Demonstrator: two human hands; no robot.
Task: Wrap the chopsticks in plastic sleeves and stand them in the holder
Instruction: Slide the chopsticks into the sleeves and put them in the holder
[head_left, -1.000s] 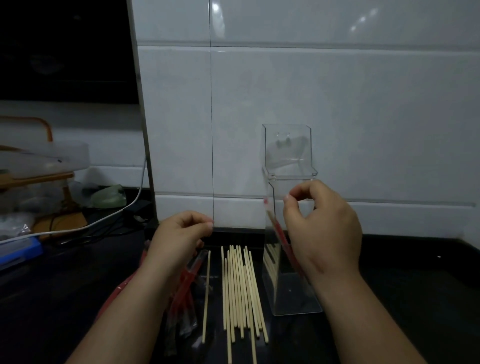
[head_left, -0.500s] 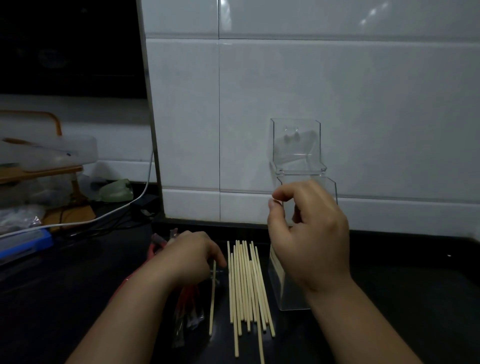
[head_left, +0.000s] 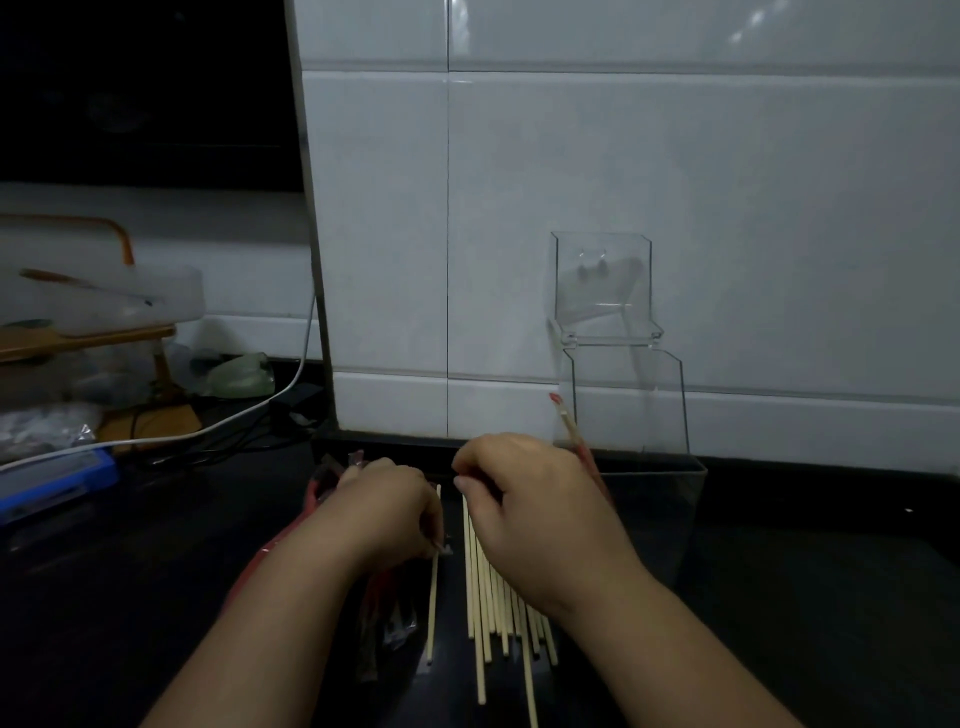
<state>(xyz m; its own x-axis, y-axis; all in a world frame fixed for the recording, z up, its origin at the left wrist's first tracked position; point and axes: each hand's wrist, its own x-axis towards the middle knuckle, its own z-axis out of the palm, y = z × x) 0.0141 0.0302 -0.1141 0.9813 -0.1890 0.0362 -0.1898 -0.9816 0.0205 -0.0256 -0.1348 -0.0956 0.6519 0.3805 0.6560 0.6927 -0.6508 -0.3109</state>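
The left hand (head_left: 384, 514) has come down onto the bench (head_left: 156, 597). It lies knuckles up, fingers curled over the heap of red-and-clear plastic sleeves (head_left: 387, 618); a second ago it was raised above them. Its grip presses into the sleeves and meets the single chopstick (head_left: 431, 603) lying just right of it, but whether it holds either cannot be told. Right of that stick lies the loose bundle of chopsticks (head_left: 485, 613), fanned toward the person. The right hand (head_left: 535, 519) has left the holder's mouth and come down over the far ends of the bundle, with thumb and forefinger drawn together. What that grip holds, if anything, is hidden. Beyond and right of this grip, the wrapped chopstick (head_left: 568, 423) leans in the clear holder (head_left: 631, 410). The holder's lid is open and no hand is on the chopstick now.
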